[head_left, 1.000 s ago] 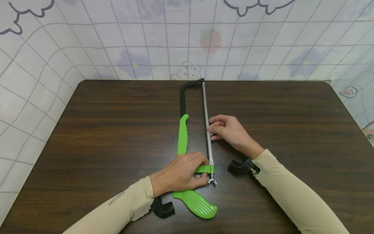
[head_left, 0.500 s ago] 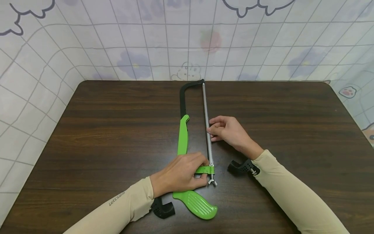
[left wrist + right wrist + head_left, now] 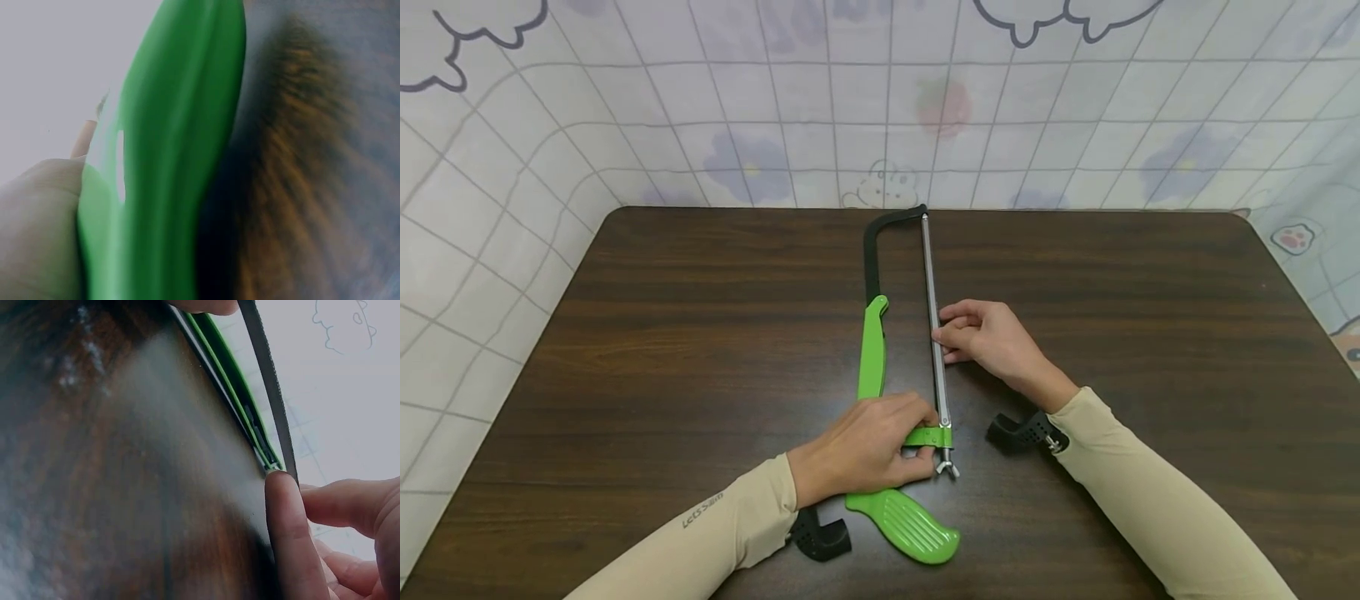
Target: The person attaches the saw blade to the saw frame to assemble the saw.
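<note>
A hacksaw (image 3: pixel 872 350) with a green handle and a black front frame lies on the dark wooden table, its front end pointing away from me. My left hand (image 3: pixel 868 446) grips it near the green crosspiece (image 3: pixel 928 437), with the ribbed handle end (image 3: pixel 910 529) showing below the palm. At mid-length, my right hand (image 3: pixel 988 337) pinches the thin grey saw blade (image 3: pixel 930 283) between thumb and fingers. The right wrist view shows the toothed edge of the blade (image 3: pixel 272 381) running to those fingertips. A wing nut (image 3: pixel 947 468) sits at the near end of the blade. Green plastic fills much of the left wrist view.
The brown tabletop (image 3: pixel 700 333) spreads around the saw, its far edge close to the saw's front end. Behind it hangs a white grid-patterned cloth (image 3: pixel 805 100). Black wrist-camera mounts (image 3: pixel 820 537) stick out below both wrists.
Both hands and the hacksaw keep their places. The whole head view has shifted very slightly.
</note>
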`<action>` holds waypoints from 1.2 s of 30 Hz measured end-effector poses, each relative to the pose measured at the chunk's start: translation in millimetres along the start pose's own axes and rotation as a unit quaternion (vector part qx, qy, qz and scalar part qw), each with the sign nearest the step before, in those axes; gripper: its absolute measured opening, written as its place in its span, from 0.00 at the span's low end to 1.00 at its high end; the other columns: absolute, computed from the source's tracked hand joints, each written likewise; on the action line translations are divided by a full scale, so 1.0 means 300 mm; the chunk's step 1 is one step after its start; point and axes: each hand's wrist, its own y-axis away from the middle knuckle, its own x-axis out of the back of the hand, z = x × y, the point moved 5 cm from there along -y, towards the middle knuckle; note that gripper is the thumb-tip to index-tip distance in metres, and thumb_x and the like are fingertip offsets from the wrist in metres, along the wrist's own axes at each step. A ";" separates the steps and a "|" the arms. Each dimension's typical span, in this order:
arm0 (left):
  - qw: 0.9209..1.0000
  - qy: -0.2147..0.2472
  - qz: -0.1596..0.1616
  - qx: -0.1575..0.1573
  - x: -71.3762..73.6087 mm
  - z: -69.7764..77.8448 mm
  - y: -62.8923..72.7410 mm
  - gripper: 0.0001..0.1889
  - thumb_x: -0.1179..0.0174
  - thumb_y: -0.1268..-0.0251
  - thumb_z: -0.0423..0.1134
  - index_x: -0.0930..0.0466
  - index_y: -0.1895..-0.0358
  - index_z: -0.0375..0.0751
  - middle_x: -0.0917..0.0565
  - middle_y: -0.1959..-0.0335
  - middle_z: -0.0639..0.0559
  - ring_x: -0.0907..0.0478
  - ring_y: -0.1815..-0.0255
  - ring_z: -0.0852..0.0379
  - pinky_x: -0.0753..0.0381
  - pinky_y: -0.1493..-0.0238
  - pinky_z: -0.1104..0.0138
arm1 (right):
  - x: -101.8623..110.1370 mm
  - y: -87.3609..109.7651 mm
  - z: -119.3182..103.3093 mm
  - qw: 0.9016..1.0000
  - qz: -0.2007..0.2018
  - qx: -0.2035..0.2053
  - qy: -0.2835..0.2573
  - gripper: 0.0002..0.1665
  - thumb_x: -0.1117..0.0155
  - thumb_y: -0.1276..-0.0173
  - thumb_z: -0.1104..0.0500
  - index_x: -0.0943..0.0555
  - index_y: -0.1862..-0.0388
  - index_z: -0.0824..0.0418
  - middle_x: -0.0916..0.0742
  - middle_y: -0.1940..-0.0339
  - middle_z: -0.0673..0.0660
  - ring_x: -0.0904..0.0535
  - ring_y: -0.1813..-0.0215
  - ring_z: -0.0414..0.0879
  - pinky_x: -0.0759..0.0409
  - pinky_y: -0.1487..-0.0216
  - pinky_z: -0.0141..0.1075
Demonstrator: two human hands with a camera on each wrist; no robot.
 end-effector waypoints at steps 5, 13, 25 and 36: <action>1.000 0.011 0.001 0.005 0.004 0.002 0.002 0.09 0.34 0.42 0.35 0.21 0.58 0.45 0.20 0.67 0.58 0.31 0.72 0.69 0.34 0.69 0.81 | 0.000 0.003 -0.002 1.000 -0.001 0.014 -0.008 0.25 0.35 0.26 0.60 0.26 0.34 0.68 0.13 0.52 0.65 0.13 0.62 0.42 0.11 0.57 0.37; 1.000 0.022 0.009 0.003 0.008 0.001 0.000 0.09 0.35 0.41 0.35 0.22 0.58 0.45 0.21 0.68 0.58 0.32 0.71 0.69 0.35 0.69 0.81 | -0.004 0.004 -0.010 1.000 0.004 0.030 -0.009 0.26 0.37 0.25 0.61 0.26 0.33 0.70 0.13 0.51 0.66 0.15 0.63 0.41 0.12 0.58 0.35; 1.000 0.025 0.010 0.005 0.013 0.004 -0.002 0.09 0.35 0.41 0.35 0.21 0.58 0.45 0.21 0.67 0.58 0.32 0.71 0.69 0.34 0.68 0.82 | -0.002 0.007 -0.017 0.999 0.003 0.031 -0.015 0.26 0.37 0.25 0.61 0.27 0.32 0.71 0.14 0.50 0.66 0.15 0.64 0.40 0.12 0.58 0.34; 0.999 0.030 0.016 -0.014 0.020 0.010 -0.006 0.09 0.35 0.41 0.34 0.20 0.58 0.44 0.20 0.66 0.58 0.32 0.71 0.69 0.34 0.68 0.83 | 0.001 0.014 -0.027 1.000 0.001 0.021 -0.014 0.26 0.37 0.25 0.61 0.26 0.33 0.69 0.14 0.50 0.65 0.14 0.64 0.41 0.12 0.57 0.35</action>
